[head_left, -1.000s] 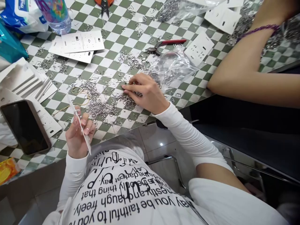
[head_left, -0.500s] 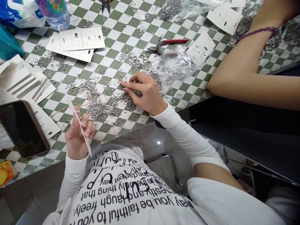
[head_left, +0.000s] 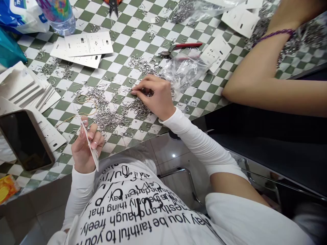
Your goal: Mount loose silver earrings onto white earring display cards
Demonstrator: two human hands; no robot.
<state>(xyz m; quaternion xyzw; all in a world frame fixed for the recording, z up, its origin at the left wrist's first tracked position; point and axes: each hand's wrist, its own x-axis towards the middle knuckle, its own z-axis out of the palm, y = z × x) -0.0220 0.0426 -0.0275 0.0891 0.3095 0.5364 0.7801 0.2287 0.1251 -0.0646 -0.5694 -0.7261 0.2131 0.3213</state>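
My left hand holds a white earring card on edge, thumb on one face and fingers on the other. Small metal pieces show near the thumb at the card's upper part. Over the table, my right hand has thumb and index finger brought together at the edge of a heap of small silver-coloured earring pieces. Whatever is between those fingertips is too small to make out. More of the heap lies under the palm, partly hidden. A thin gold-coloured cord loops beside the heap, near the left hand.
A phone and stacked white cards lie at left. Beyond are more cards, a bottle, red-handled pliers and a clear plastic bag. A co-worker's arm rests on the table at right.
My right hand has shifted slightly left, and its thumb and index finger have closed together at the heap. The left hand keeps the card in nearly the same place.
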